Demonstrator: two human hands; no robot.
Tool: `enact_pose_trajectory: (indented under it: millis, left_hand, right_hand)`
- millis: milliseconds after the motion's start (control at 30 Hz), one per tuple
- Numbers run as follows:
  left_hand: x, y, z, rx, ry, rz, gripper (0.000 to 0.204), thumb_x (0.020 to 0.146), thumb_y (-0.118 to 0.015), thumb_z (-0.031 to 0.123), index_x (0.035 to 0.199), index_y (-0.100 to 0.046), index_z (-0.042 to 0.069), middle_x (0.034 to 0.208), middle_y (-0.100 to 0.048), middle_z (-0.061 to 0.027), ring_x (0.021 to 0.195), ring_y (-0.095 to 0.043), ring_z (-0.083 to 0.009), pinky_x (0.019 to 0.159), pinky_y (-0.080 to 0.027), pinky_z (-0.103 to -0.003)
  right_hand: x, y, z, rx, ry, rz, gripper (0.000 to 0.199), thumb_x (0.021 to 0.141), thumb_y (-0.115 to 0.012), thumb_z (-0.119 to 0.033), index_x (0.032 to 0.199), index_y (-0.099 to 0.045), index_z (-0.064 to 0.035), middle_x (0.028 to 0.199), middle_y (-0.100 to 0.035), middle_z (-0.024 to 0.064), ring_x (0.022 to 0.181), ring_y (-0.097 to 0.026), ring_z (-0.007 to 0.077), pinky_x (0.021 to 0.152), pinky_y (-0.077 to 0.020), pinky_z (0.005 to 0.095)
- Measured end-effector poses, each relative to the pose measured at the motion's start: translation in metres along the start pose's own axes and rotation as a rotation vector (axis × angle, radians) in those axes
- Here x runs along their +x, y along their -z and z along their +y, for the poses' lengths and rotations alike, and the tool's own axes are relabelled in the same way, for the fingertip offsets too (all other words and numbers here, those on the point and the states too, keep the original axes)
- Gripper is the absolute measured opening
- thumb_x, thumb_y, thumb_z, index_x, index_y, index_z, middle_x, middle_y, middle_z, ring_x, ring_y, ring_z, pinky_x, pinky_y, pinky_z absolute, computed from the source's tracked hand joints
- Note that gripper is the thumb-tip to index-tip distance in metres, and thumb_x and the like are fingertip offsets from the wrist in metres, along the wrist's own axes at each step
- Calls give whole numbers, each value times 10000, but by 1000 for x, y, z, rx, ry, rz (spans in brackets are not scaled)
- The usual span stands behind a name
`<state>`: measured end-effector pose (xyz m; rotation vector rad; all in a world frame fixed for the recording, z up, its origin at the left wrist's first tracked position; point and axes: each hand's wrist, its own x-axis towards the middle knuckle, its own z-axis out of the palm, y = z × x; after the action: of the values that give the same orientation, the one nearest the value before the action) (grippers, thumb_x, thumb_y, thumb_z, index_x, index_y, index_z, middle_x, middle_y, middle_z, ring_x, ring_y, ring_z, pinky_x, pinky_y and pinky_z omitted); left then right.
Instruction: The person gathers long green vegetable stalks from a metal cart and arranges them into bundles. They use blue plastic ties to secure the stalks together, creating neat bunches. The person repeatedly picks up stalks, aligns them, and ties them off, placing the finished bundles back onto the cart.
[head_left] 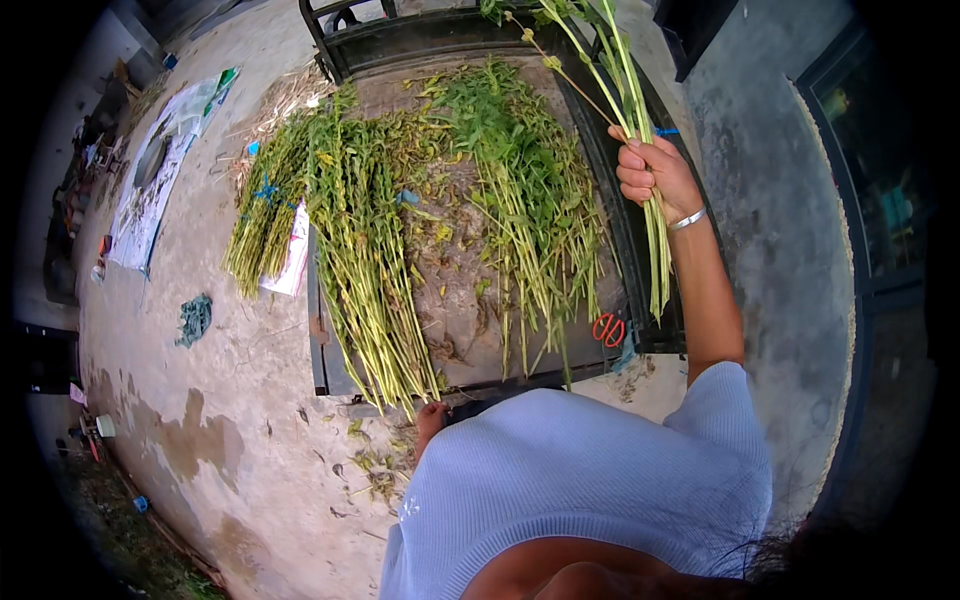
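Raised at the upper right, my right hand (655,175) is closed around a small bunch of green plant stalks (625,85), whose bare stem ends hang below the fist. My left hand (431,418) is low at the near edge of a flat cart bed (460,365), beside the cut ends of a long heap of leafy stalks (365,250). Its fingers look curled, and whatever they may grip is too small to make out. A second heap of greener stalks (530,200) lies on the right half of the bed. Red-handled scissors (608,329) rest near the bed's right front corner.
Dark metal rails (440,35) border the bed at the back and right. Left of it, a bundle of stalks tied with blue (265,200) lies on the concrete floor. A crumpled teal bag (195,320) and a pale sheet (165,180) lie farther left. Loose leaves (440,260) litter the bed.
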<state>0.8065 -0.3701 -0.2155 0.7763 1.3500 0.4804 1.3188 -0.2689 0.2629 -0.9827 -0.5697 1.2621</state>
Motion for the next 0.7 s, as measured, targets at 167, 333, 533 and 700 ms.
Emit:
enact_pose_trajectory:
  millis: [167, 333, 533, 700]
  left_hand:
    - [-16, -2, 9, 20, 84, 66, 127, 794, -599, 132, 742, -587, 17, 634, -595, -40, 545, -552, -111, 528, -443, -235]
    - [-33, -16, 40, -43, 166, 67, 100, 791, -599, 114, 796, -565, 19, 679, -592, -40, 568, -578, -136, 523, -476, -255]
    - [-55, -56, 118, -32, 132, -46, 121, 817, -583, 154, 865, -564, 45, 758, -601, -25, 649, -592, -114, 563, -488, -229]
    - [-58, -110, 188, -111, 137, -257, 195, 846, -559, 212, 966, -562, 59, 892, -612, -41, 772, -595, -124, 675, -494, -240]
  right_hand:
    - [23, 42, 143, 15, -154, 103, 193, 899, -434, -175, 1042, -486, -55, 592, -377, -37, 438, -327, 40, 367, -259, 195]
    - [12, 109, 336, -48, -615, 438, 120, 860, -487, -175, 859, -508, -57, 528, -400, -1, 381, -343, 89, 325, -271, 260]
    - [12, 113, 367, 187, -571, 383, 152, 873, -465, -198, 742, -463, -119, 526, -351, -44, 384, -313, 68, 334, -241, 229]
    - [19, 62, 316, 222, -386, 297, 204, 877, -469, -196, 707, -413, -98, 535, -348, -37, 384, -301, 72, 345, -241, 238]
